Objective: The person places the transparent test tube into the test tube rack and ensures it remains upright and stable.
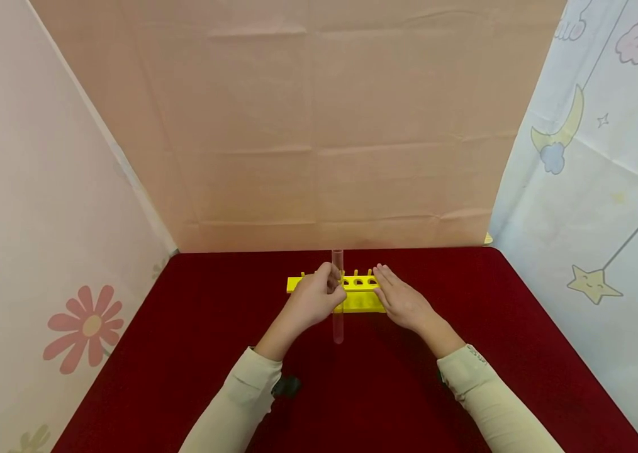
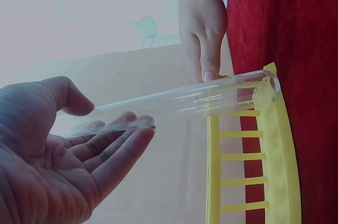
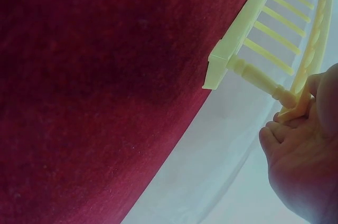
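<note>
A clear, round-bottomed test tube stands upright in front of a yellow test tube rack. My left hand pinches the tube between thumb and fingers on its upper part. In the left wrist view, the rounded end of the tube overlaps the rack, and nothing shows inside it except some small marks or drops near the bottom. At the rack's right end, my right hand grips the top plate; in the right wrist view its fingers curl at that plate's end. Part of the rack's left side is hidden behind my left hand.
The rack stands on a table with a dark red cloth. Behind it hangs a beige sheet. Pale printed sheets flank the table on both sides. A small dark object shows beside my left sleeve.
</note>
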A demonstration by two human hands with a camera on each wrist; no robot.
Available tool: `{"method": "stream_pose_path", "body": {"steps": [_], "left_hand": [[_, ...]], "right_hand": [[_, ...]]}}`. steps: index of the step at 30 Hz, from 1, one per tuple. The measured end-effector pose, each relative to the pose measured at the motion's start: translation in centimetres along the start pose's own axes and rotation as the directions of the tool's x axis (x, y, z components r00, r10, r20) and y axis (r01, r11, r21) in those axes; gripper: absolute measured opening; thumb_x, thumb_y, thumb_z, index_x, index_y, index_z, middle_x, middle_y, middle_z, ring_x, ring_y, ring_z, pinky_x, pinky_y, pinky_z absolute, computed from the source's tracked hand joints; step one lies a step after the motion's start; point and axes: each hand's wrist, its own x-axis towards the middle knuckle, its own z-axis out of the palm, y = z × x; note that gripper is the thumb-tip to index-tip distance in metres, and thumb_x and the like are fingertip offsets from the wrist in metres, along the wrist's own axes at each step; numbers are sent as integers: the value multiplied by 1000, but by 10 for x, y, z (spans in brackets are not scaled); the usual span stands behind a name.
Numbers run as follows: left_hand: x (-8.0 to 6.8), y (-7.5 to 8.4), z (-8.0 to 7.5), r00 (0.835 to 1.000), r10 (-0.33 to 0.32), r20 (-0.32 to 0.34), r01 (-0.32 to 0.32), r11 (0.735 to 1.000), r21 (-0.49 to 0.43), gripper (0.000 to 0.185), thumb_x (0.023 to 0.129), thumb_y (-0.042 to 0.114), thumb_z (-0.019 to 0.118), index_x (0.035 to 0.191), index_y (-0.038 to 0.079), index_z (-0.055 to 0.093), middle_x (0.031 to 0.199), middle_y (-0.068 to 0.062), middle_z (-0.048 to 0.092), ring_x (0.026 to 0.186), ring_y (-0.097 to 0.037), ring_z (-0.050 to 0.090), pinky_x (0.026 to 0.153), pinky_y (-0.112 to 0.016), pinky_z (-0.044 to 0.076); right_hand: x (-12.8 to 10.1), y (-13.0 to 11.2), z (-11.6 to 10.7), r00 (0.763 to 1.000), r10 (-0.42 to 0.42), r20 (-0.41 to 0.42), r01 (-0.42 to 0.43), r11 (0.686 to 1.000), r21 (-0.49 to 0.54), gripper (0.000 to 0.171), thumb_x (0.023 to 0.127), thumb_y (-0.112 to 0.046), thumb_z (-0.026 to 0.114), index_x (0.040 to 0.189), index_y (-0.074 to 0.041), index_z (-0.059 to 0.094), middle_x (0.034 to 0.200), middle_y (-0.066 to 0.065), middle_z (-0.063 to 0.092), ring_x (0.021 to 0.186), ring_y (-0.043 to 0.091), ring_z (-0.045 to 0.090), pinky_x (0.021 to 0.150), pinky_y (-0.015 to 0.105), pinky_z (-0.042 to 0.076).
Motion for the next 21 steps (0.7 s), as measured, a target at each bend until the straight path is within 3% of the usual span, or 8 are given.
{"method": "stream_pose_path", "body": {"steps": [12,21], "left_hand": [[8,9,1,1000,22,-15,-21,999,29,22,94,20,60,112,9,56,91,-3,65,65,-14,53,54,-26,44],[14,16,2,1000,16,-17,-16,1000,-5,19,96,20,60,111,11,55,94,-2,66,67,-15,57,55,-27,46]], "right_hand": [[0,2,0,1000,-1,3,1,1000,-13,57,110,-24,40,155,6,26,163,24,26,151,37,24,119,53,27],[0,3,0,1000,-16,4,16,1000,-3,56,110,-23,40,155,7,26,163,24,25,151,38,23,119,54,27]]}}
